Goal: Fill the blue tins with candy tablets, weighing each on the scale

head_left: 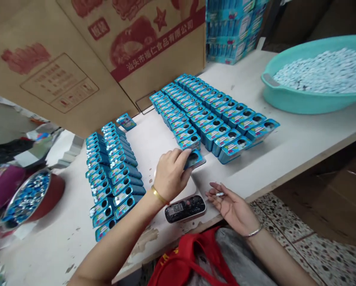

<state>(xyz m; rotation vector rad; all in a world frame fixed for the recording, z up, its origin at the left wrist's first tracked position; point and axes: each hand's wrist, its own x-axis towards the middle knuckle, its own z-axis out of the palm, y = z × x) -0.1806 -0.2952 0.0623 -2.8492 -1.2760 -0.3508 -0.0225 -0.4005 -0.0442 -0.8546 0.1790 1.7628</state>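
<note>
My left hand [171, 174] grips a small blue container [199, 160] with a round dark hole in its top, above a digital scale [185, 213]. The scale has a black front panel and a lit display, its digits hard to read. Right of it, my right hand [236, 210] is palm up with fingers bent around a small white piece [220, 194]. Beyond my left hand stand close rows of similar blue containers [207, 125]. More containers [126, 180] stand in two rows on the left, several topped with white pieces.
A turquoise basin [309, 102] heaped with small white pieces stands at the right. Behind are a large cardboard box [106, 51] and stacked blue packs [228, 35]. At left sits a red bowl [51, 194] of blue-and-silver bits. The table edge [285, 180] runs along the front.
</note>
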